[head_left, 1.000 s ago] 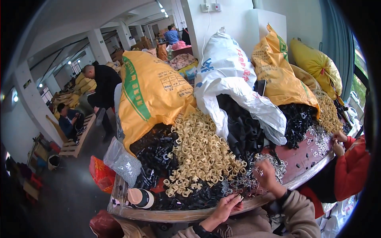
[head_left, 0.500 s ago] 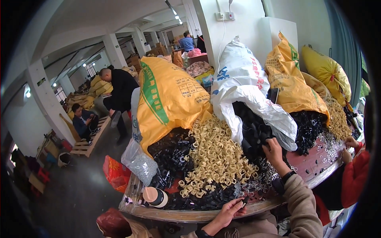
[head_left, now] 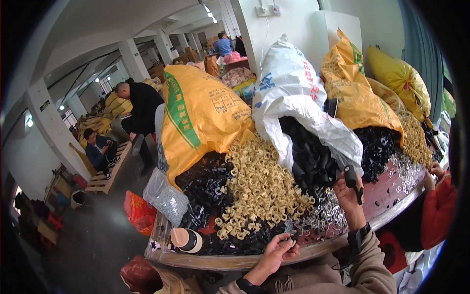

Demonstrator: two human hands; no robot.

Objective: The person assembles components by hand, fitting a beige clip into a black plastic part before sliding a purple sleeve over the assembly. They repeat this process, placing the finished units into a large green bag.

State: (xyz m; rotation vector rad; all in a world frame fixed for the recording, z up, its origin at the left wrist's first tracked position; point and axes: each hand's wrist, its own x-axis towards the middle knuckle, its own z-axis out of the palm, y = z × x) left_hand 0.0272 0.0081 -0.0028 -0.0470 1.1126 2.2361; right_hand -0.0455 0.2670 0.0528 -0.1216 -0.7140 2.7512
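Raised over the table's front edge, my right hand grips a black plastic part with a rounded body and a narrow prong. My left hand is lower down near the wooden edge, its thumb and fingers pinching a small dark plastic piece, mostly covered by the fingers. Black tubular parts spill from the white woven sack, just beyond my right hand. Between my hands lie silvery metal clips. Beige plastic clips form a large heap left of them.
Yellow sacks stand along the back, with black parts below. A cup with a pink lid and a clear bag of grey pellets occupy the left corner. A co-worker's red sleeve is at right; people sit and stand beyond the table.
My right hand has drawn back from the white sack's mouth toward me, now holding a black part. My left hand has shifted slightly left and up, still pinching its small piece. The view has shifted slightly.
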